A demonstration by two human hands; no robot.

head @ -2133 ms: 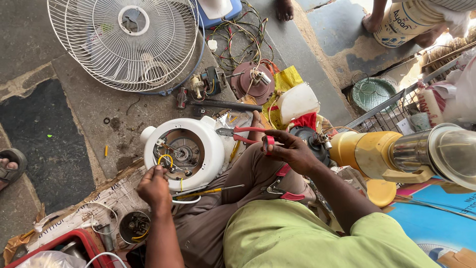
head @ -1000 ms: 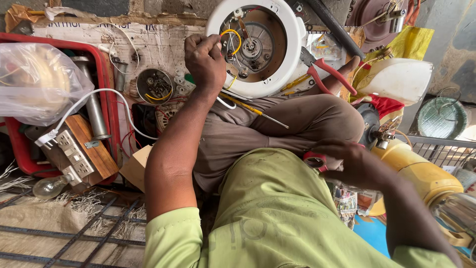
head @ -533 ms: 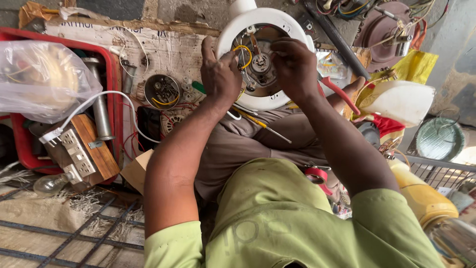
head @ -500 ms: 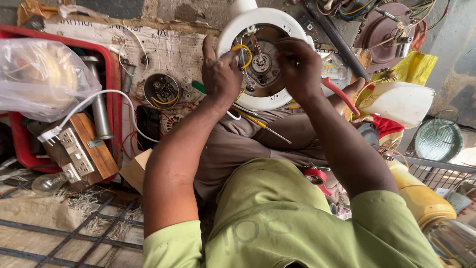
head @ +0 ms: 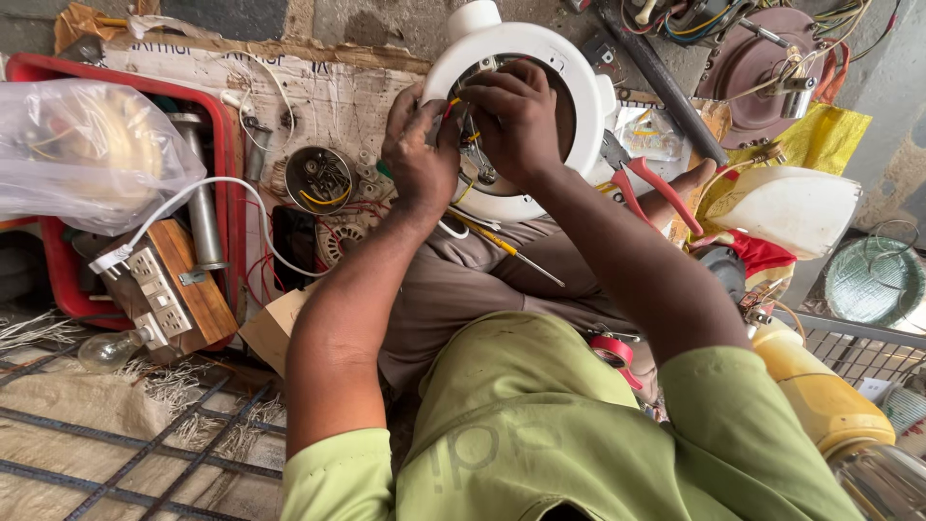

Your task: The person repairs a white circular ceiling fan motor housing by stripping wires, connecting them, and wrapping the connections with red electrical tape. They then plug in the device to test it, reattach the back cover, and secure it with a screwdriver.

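Both hands, left hand (head: 420,159) and right hand (head: 511,116), pinch the coloured wires (head: 453,101) inside the opened white fan motor housing (head: 588,106); wiring unfinished, cover off.

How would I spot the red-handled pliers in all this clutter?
Find the big round white fan motor housing where the left hand and right hand work. Just off its right rim, on the person's knee, lie the pliers. Their curved red grips set them apart from the thin yellow-handled screwdriver nearby.
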